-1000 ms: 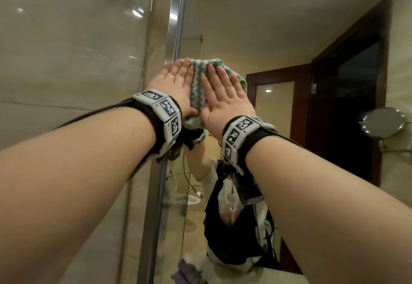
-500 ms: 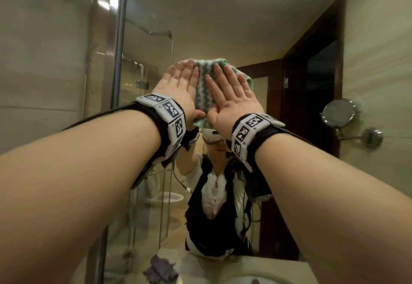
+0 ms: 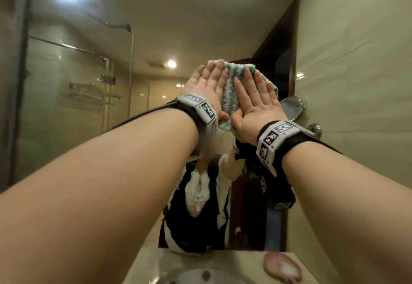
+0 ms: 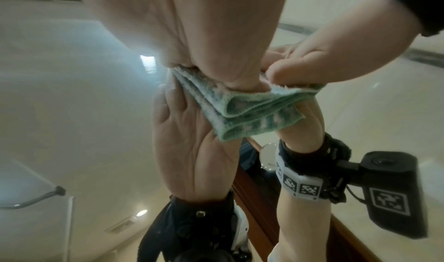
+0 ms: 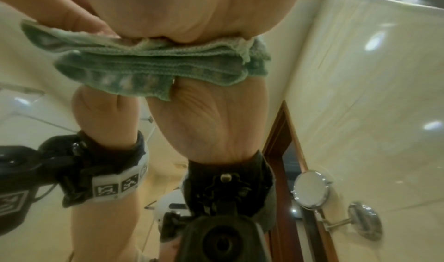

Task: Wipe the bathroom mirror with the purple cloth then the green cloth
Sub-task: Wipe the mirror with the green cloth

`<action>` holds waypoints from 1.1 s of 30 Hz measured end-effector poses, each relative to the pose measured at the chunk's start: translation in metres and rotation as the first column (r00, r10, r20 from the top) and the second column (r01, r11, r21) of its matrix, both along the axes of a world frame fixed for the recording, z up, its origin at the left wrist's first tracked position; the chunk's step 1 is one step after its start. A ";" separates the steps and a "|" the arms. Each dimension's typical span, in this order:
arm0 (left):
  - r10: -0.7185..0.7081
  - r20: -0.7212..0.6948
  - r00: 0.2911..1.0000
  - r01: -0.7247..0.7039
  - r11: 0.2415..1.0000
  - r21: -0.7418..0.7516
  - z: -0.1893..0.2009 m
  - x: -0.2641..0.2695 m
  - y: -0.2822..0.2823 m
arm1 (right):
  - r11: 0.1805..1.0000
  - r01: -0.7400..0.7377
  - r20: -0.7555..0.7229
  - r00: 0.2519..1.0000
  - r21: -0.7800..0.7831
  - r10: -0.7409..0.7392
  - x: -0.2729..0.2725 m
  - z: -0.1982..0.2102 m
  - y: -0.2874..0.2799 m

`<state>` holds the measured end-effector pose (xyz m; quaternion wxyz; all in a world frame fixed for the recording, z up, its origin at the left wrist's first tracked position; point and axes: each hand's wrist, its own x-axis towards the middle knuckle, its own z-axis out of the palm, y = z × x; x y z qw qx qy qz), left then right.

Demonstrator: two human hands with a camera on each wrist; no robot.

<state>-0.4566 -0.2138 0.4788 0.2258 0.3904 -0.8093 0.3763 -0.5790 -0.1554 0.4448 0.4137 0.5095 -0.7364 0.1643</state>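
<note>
A folded green-and-white cloth lies flat against the bathroom mirror at about head height. My left hand presses its left part with straight fingers. Beside it, my right hand presses the right part, fingers spread and flat. The left wrist view shows my left palm on the cloth's folded edge, doubled in the glass. In the right wrist view my right palm covers the cloth the same way. No purple cloth is in view.
A round swivel mirror on a chrome arm sticks out from the tiled right wall, just right of my right wrist. Below are the counter, a sink and a pink object. The mirror's left frame runs down the far left.
Both hands have slid the green cloth to the right across the mirror, away from its left frame and towards the swivel mirror. They stay flat on the cloth.
</note>
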 end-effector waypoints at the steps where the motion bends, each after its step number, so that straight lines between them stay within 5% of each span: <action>1: -0.009 0.005 1.000 0.009 1.000 0.001 -0.001 -0.012 0.007 | 1.000 0.011 0.007 1.000 0.008 -0.011 -0.012 -0.001 0.008; 6: 0.010 -0.005 1.000 -0.010 1.000 -0.022 -0.001 -0.046 0.027 | 1.000 0.017 0.003 1.000 0.009 -0.017 -0.044 -0.003 0.028; 17: 0.048 0.019 0.999 -0.048 0.999 -0.025 -0.006 -0.028 0.018 | 0.999 -0.011 0.026 1.000 -0.032 0.012 -0.020 -0.010 0.013; 33: 0.308 -0.028 0.951 -0.303 0.946 0.118 -0.030 0.150 -0.088 | 0.991 -0.113 -0.156 0.980 0.073 0.123 0.157 -0.023 -0.104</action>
